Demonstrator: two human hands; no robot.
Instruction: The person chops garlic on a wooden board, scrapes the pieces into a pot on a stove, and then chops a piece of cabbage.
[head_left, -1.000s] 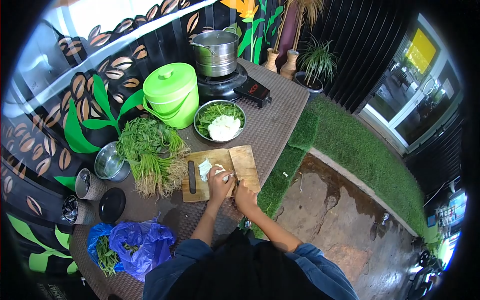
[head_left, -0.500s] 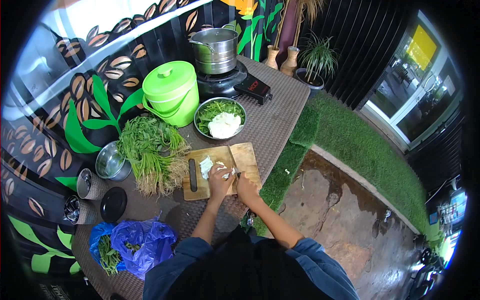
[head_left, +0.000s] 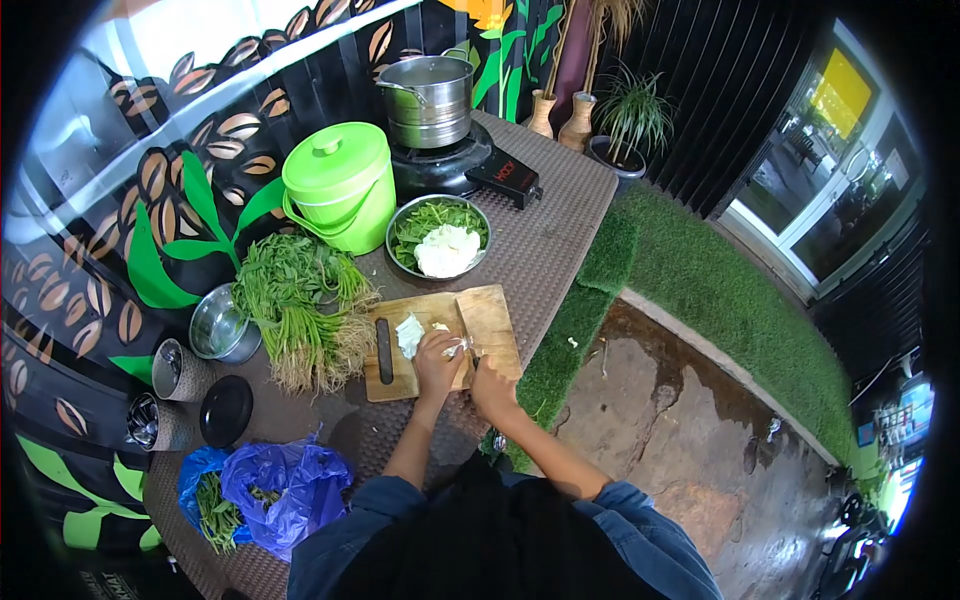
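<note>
On a wooden cutting board [head_left: 497, 318] lies a small heap of pale, white-green vegetable that looks like cabbage [head_left: 408, 335]. My left hand [head_left: 436, 368] has its fingers bent over pieces of it, pressing them to the board. In my right hand [head_left: 494, 390] is a knife [head_left: 467, 335], its thin blade pointing away from me just right of my left fingertips. Its handle is mostly hidden in my fist. Behind the board stands a metal bowl [head_left: 398, 262] of cut greens [head_left: 425, 222] with a white pile [head_left: 447, 250] of the same-looking vegetable on top.
Left of the board lies a big bunch of rooted greens [head_left: 305, 310]. Behind are a lidded green bucket [head_left: 340, 195] and a steel pot [head_left: 430, 110] on a stove [head_left: 435, 172]. A metal bowl [head_left: 222, 325], black lid [head_left: 226, 410] and blue plastic bag [head_left: 290, 490] sit along the left.
The knife and my right hand have shifted very slightly beside the pale vegetable. My left hand stays on the pieces, and the other things keep their places.
</note>
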